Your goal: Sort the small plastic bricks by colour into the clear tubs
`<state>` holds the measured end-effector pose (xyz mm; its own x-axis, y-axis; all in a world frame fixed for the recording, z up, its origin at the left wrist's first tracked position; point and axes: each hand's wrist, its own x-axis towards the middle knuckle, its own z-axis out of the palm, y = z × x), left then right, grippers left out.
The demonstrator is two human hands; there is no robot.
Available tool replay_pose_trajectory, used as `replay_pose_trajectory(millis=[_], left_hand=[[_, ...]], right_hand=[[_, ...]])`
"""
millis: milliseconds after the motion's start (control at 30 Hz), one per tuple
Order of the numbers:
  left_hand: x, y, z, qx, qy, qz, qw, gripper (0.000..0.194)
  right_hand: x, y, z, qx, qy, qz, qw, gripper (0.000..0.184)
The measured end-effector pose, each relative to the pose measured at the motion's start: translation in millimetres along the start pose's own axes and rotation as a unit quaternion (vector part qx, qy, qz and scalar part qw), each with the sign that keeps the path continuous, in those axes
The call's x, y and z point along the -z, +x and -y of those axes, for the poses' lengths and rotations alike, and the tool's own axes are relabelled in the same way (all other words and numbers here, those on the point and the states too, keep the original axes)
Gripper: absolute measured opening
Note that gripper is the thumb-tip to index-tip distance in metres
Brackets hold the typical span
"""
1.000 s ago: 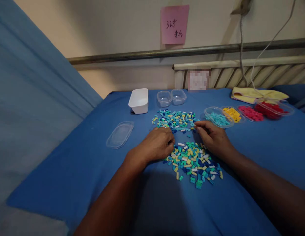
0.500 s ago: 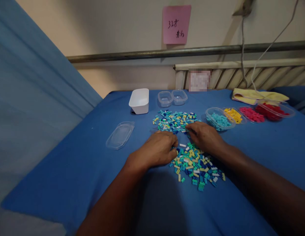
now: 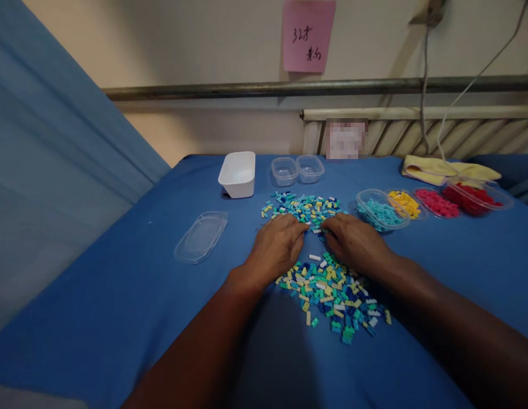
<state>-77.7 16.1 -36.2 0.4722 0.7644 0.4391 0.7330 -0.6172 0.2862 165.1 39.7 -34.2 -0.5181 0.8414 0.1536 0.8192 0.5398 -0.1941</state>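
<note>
My left hand (image 3: 279,245) touches the near edge of the far pile of small toy building bricks (image 3: 313,204). Its forefinger stretches toward a white brick, with the thumb apart; I see nothing held. My right hand (image 3: 353,237) is at the same pile's right side, its fingers bent down and together. What they pinch, if anything, is hidden. A white brick (image 3: 317,231) lies between the hands. Nearer to me spreads a looser pile of bricks (image 3: 332,289) in yellow, green, blue and white, partly under my right wrist. Another white brick (image 3: 314,257) rests at its far edge.
A white tub (image 3: 237,187) and two clear boxes (image 3: 284,177) stand at the back. A clear lid (image 3: 201,237) lies to the left. Right are containers of turquoise (image 3: 378,215), yellow (image 3: 403,203), pink (image 3: 436,203) and red pieces (image 3: 470,199), with a yellow cloth (image 3: 451,169) behind.
My left hand has moved forward from the near pile to the far pile, uncovering bricks on the near pile's left side. My right hand stays at almost the same place.
</note>
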Motion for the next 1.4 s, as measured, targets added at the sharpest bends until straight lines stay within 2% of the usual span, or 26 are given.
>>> replay_pose_trajectory(millis=[200,433,633,900,1033,1233,1400], left_hand=[[-0.7,0.7,-3.3,0.001,-0.057,-0.025,0.998,0.022],[0.4,1.5,-9.3,0.046,-0.094,-0.032,0.994,0.019],[4.0,2.2,-11.4,0.054,-0.107,-0.017,0.993,0.007],[6.1,2.4,-14.7,0.051,-0.127,-0.016,0.990,0.009],[5.9,2.1,-15.6,0.054,-0.139,-0.018,0.989,0.012],[6.8,2.9,-16.6,0.068,-0.156,-0.004,0.985,0.012],[7.7,3.6,-16.5,0.064,-0.141,0.016,0.988,0.006]], right_hand=[[13.0,-3.6,3.1,0.009,0.018,0.044,0.999,0.022],[13.8,0.1,2.7,-0.001,0.040,0.050,0.998,0.031],[15.8,-0.4,1.0,0.012,0.043,0.049,0.998,0.020],[18.6,-0.8,0.6,0.042,0.022,0.072,0.996,0.022],[21.2,-0.6,3.5,0.018,0.019,0.074,0.997,0.016],[25.1,-1.4,5.5,0.012,0.017,0.079,0.997,0.019],[19.4,0.0,3.8,0.016,0.010,0.074,0.997,0.023]])
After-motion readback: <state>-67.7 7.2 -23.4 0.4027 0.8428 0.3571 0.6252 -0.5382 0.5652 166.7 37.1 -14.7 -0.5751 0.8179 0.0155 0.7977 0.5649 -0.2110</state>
